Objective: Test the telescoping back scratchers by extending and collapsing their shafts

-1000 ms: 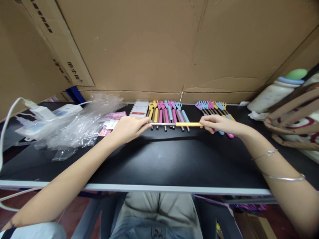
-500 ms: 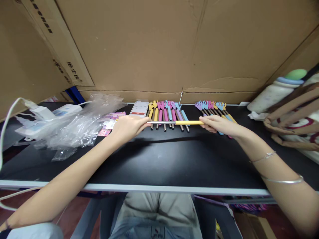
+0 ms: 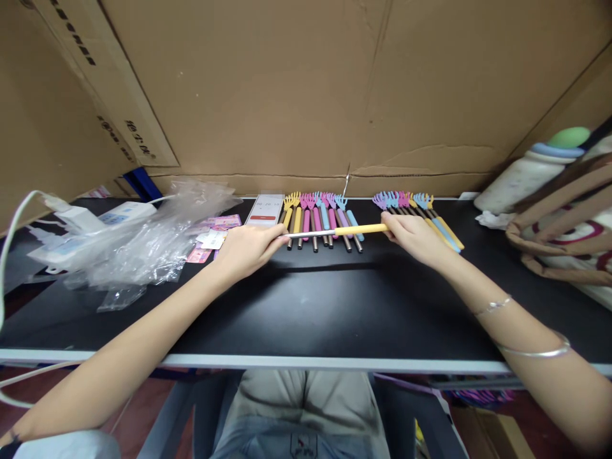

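Observation:
A back scratcher with a yellow handle (image 3: 361,229) and an extended metal rod is stretched level between my hands, above the black table (image 3: 306,319). My left hand (image 3: 248,247) is closed on the rod's left end, thumb along it. The handle's right end sits in my right hand (image 3: 415,237), fingers closed. Any claw on it is hidden. Behind it lies a row of back scratchers (image 3: 306,221) in yellow, pink, blue and purple, claws toward the cardboard. A second group of back scratchers (image 3: 449,233) lies beyond my right hand, partly covered by it.
A phone (image 3: 264,209) showing a timer lies left of the row. Further left are pink printed papers (image 3: 224,222), clear plastic bags (image 3: 143,248) and a white power strip (image 3: 71,242). A bottle (image 3: 521,175) and a brown-handled bag (image 3: 568,233) stand right. Cardboard (image 3: 268,95) walls the back.
My right hand has shifted slightly back and left, raising the handle end so the back scratcher now tilts a little. My left hand stays nearly in place, still gripping the rod.

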`<state>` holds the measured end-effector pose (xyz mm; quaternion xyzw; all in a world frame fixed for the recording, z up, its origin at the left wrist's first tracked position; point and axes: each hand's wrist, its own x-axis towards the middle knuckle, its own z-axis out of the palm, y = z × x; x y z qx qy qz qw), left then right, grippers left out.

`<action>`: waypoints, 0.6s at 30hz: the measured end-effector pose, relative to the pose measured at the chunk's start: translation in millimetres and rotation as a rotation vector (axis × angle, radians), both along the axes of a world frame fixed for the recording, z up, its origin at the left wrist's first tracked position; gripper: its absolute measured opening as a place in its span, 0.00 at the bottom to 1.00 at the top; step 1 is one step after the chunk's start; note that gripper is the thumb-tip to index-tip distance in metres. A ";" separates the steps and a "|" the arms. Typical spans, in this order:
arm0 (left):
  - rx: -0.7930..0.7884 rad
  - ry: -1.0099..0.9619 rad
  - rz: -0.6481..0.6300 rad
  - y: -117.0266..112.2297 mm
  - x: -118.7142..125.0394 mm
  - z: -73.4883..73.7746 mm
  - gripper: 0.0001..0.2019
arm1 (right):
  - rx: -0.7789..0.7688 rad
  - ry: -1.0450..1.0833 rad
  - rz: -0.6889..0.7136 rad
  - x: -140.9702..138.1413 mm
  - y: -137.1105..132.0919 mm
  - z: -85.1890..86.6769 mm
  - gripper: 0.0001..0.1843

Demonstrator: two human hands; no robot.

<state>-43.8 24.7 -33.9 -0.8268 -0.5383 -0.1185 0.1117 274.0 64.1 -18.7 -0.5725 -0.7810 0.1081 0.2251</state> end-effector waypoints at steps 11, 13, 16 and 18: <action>-0.403 -0.348 -0.127 -1.0 0.3 2.6 0.18 | 0.153 0.029 0.113 1.7 -0.5 4.2 0.24; -0.421 -0.389 -0.148 -0.6 0.1 3.1 0.19 | 0.151 -0.004 0.110 -0.6 -1.8 4.7 0.23; -0.390 -0.385 -0.131 0.0 0.8 3.9 0.19 | 0.170 -0.055 0.107 -3.4 -4.1 5.4 0.20; -0.362 -0.367 -0.112 0.2 1.6 4.2 0.20 | 0.179 -0.073 0.111 -3.9 -5.4 6.1 0.18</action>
